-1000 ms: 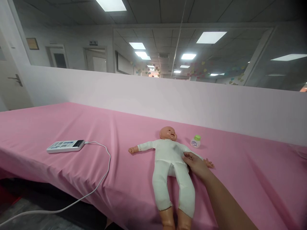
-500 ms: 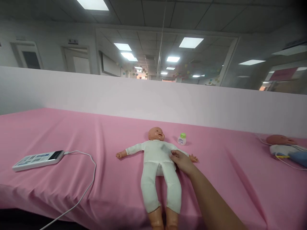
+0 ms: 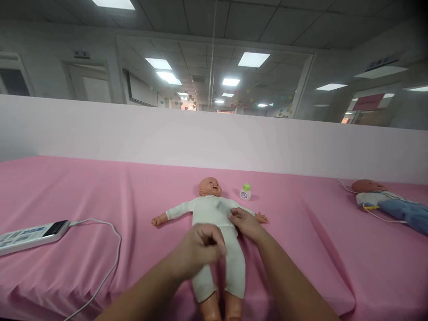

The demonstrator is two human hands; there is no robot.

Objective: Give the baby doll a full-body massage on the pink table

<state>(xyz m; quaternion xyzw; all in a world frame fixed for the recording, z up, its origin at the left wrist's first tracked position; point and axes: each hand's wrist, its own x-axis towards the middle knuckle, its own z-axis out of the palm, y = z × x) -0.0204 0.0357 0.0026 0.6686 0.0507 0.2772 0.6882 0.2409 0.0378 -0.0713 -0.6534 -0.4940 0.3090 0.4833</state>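
Note:
A baby doll [image 3: 210, 207] in a white cloth suit lies on its back on the pink sheet [image 3: 287, 267], head away from me and arms spread. My right hand [image 3: 245, 224] rests at the side of its torso, fingers curled together at the cloth; whatever they grip is too small to make out. Over the doll's hip and upper leg hangs my left hand [image 3: 203, 249], its fingers bent inward and slightly blurred. I cannot tell whether it holds anything. A small bottle [image 3: 245, 192] with a green cap stands beside the doll's head, to the right.
On the left lies a white device [image 3: 33, 236] with a dark screen and a white cable [image 3: 117, 249] trailing to the front edge. At the far right is a second doll [image 3: 371, 191] in white and blue, with thin tubing. A low white wall [image 3: 200, 138] runs behind.
My left hand has come into view from below and is now over the doll's lower body. My right hand stays at the torso. The whole view has shifted slightly to the right.

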